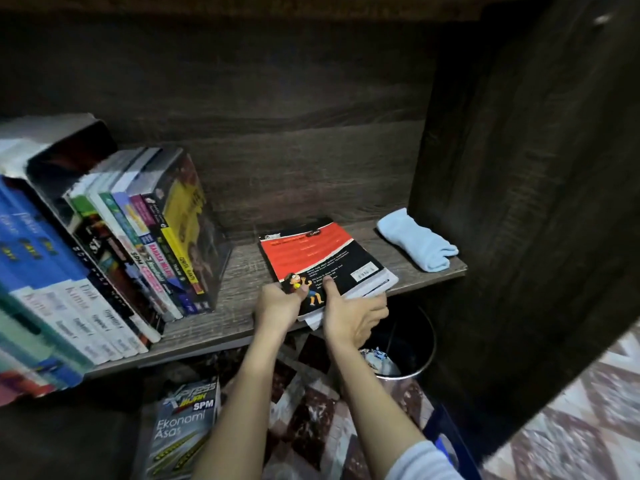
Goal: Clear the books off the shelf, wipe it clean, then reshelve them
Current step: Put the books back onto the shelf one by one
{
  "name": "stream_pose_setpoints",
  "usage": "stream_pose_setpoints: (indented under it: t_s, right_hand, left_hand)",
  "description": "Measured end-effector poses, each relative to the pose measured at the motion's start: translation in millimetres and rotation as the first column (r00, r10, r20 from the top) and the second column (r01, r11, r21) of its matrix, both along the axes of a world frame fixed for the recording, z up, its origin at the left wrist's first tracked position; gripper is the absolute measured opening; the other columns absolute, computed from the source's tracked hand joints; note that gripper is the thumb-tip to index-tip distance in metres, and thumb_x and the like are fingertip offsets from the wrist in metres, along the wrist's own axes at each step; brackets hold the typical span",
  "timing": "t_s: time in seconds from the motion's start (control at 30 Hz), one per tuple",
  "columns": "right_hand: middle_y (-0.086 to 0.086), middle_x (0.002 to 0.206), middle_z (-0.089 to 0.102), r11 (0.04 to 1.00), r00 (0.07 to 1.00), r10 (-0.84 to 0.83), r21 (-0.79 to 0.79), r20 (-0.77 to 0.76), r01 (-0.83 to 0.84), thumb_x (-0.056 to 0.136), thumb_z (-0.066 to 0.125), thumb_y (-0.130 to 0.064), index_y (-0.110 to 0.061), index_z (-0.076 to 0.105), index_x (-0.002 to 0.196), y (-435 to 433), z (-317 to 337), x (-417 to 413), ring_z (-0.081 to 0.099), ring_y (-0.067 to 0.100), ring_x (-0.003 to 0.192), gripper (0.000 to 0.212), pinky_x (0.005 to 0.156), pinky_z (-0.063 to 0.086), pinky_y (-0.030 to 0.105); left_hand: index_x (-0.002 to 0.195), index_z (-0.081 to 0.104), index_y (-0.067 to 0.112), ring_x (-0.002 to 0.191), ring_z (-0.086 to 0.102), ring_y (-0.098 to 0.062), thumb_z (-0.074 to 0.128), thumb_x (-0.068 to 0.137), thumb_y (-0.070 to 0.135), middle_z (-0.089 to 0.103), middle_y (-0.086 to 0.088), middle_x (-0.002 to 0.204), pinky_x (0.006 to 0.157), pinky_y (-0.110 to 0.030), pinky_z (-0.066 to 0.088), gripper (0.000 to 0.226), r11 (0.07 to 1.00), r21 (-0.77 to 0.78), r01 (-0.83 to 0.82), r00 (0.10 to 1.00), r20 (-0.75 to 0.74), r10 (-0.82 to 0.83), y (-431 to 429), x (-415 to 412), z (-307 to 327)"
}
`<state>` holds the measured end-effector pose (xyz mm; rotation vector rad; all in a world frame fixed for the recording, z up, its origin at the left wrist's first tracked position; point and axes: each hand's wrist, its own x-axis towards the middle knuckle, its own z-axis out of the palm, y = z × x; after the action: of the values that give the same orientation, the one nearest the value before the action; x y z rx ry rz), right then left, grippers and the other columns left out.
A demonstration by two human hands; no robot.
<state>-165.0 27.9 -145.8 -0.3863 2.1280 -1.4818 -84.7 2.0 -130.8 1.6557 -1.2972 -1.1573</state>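
A red-and-black book (325,258) lies flat on top of a small stack on the dark wooden shelf (239,306). My left hand (277,306) grips the stack's near corner, thumb on the cover. My right hand (353,313) holds the stack's near edge, thumb on top and fingers underneath. A row of books (131,258) leans upright at the shelf's left. A folded light-blue cloth (417,242) lies at the shelf's right end.
The cabinet's side wall (519,202) closes off the right. Below the shelf stand a dark waste bin (405,348) with rubbish inside and a grey "Ekonomi Asas" book (180,431) on the patterned floor.
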Motion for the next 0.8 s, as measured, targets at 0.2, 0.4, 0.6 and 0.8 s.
stream_pose_setpoints:
  t_s: [0.2, 0.4, 0.6, 0.8]
  right_hand:
    - [0.014, 0.154, 0.006, 0.987, 0.966, 0.108, 0.141, -0.235, -0.076, 0.057, 0.079, -0.061, -0.014, -0.003, 0.15, 1, 4, -26, 0.013, 0.031, 0.141, 0.132, 0.111, 0.018, 0.048]
    - [0.005, 0.155, 0.02, 0.909, 0.829, 0.377, 0.337, -0.413, -0.246, 0.067, 0.064, -0.072, -0.011, 0.022, 0.147, 1, 12, -45, 0.009, 0.024, 0.145, 0.11, 0.112, 0.008, 0.057]
    - [0.007, 0.149, 0.03, 0.91, 0.828, 0.357, 0.36, -0.433, -0.204, 0.066, 0.063, -0.073, -0.01, 0.027, 0.144, -1, 14, -48, 0.023, 0.025, 0.139, 0.107, 0.106, 0.023, 0.048]
    - [0.01, 0.143, 0.038, 0.89, 0.777, 0.366, 0.436, -0.513, -0.131, 0.066, 0.065, -0.071, -0.005, 0.036, 0.136, -3, 24, -50, 0.025, 0.027, 0.135, 0.1, 0.106, 0.023, 0.047]
  left_hand:
    - [0.086, 0.068, 0.013, 0.091, 0.067, -0.03, 0.07, 0.083, 0.022, 0.072, -0.014, 0.094, 0.086, -0.042, 0.052, 0.01, 0.999, -0.033, 0.007, 1.0, 0.014, -0.007, -2, -4, -6]
    - [0.097, 0.07, 0.013, 0.094, 0.066, -0.03, 0.067, 0.085, 0.028, 0.071, -0.01, 0.096, 0.088, -0.039, 0.051, 0.019, 0.999, -0.051, 0.01, 0.997, 0.074, -0.006, -9, -10, -9]
    - [0.101, 0.069, 0.012, 0.096, 0.064, -0.032, 0.064, 0.085, 0.032, 0.07, -0.011, 0.101, 0.088, -0.042, 0.05, 0.025, 0.999, -0.046, 0.027, 0.991, 0.134, -0.02, -19, -18, -13]
    - [0.103, 0.068, 0.016, 0.099, 0.062, -0.033, 0.062, 0.087, 0.033, 0.067, -0.012, 0.107, 0.088, -0.039, 0.049, 0.024, 0.997, -0.072, 0.038, 0.981, 0.195, -0.024, -25, -21, -14]
